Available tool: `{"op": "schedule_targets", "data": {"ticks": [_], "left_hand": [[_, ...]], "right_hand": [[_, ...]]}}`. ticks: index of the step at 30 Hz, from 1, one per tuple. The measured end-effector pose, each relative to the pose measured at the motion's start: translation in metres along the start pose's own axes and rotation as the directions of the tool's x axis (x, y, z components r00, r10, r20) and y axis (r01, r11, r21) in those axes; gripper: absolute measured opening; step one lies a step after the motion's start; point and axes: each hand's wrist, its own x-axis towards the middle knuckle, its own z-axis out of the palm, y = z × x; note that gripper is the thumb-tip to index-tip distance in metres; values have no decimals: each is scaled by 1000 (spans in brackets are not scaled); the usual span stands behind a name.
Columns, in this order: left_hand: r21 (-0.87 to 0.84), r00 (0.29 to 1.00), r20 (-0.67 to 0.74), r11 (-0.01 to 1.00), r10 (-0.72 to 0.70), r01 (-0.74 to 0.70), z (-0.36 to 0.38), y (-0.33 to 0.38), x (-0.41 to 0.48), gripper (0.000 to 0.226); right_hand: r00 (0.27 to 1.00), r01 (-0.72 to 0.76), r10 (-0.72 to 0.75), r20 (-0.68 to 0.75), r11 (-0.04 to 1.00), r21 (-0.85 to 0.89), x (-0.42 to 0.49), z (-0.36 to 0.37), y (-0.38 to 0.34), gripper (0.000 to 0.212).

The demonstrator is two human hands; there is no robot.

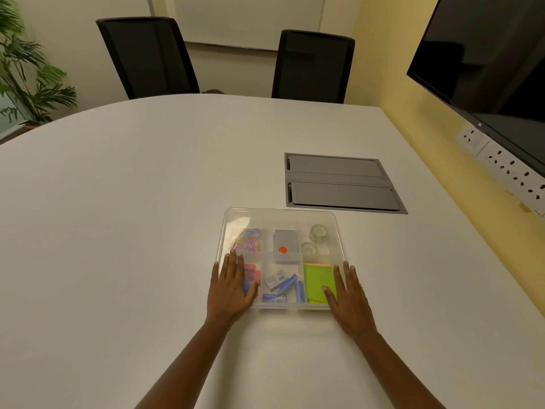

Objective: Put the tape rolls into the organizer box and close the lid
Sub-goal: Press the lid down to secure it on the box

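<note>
We held both forearms stretched forward, bare to past the wrists and angled inward toward each other. Our left hand (231, 286) lay flat and palm down, fingers extended and slightly spread, thumb angled out to the right. Our right hand (348, 293) mirrored it, also flat and palm down with straight fingers pointing away from us, neither hand gripping anything.

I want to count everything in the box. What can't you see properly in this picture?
Head view only:
- Red items: partly under the left hand.
- Green notes: corner under the right hand.
- Tape rolls: hazy through the organizer box lid; unclear if latched.
- Staple box print: too small.
</note>
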Motion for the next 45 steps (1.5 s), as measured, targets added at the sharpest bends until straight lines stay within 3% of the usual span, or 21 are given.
{"op": "schedule_targets", "data": {"ticks": [5,11,13,15,17,19,21,23,24,26,28,32,41,45], "left_hand": [[10,1000,11,1000,-4,4,0,-1,2,103],[-77,994,-10,991,-111,110,-12,-5,30,122],[-106,989,-21,984,-144,141,-16,-11,43,105],[-104,990,-1,985,-142,141,-19,-16,51,83],[-106,992,24,986,-127,129,-20,-20,56,100],[-130,991,27,982,-132,135,-20,-23,58,120],[-172,991,31,976,-129,133,-19,-24,59,123],[-194,992,36,973,-121,126,-19,-25,59,123],[-201,992,37,972,-121,126,-19,-25,59,124],[-202,991,40,971,-125,131,-18,-25,59,123],[-192,990,45,972,-131,137,-19,-25,60,120],[-154,991,2,979,-132,131,-17,-23,60,79],[-171,991,-17,977,-134,129,-17,-22,58,72],[-175,988,-12,974,-151,147,-16,-21,57,92]], "right_hand": [[997,4,0,75,999,-50,2,-5,-1,134],[994,-10,21,105,995,-101,28,-20,-6,144],[992,-4,14,122,997,-82,44,-23,-9,126],[990,-1,9,141,998,-57,59,-24,-11,84],[989,12,-6,148,999,-37,74,-21,-10,69],[992,20,-19,126,1000,-6,83,-18,-9,68],[995,24,-24,100,1000,5,87,-15,-9,67],[997,17,-17,74,1000,-2,86,-12,-9,70],[998,13,-13,64,1000,-13,84,-13,-11,79],[998,19,-18,58,1000,-17,83,-12,-10,117],[998,4,-4,63,1000,-3,85,-12,-8,128],[999,-2,0,53,999,40,104,-19,-12,68],[996,19,-19,86,1000,9,152,-31,-19,68],[996,14,-15,84,1000,11,155,-31,-18,68]]}}
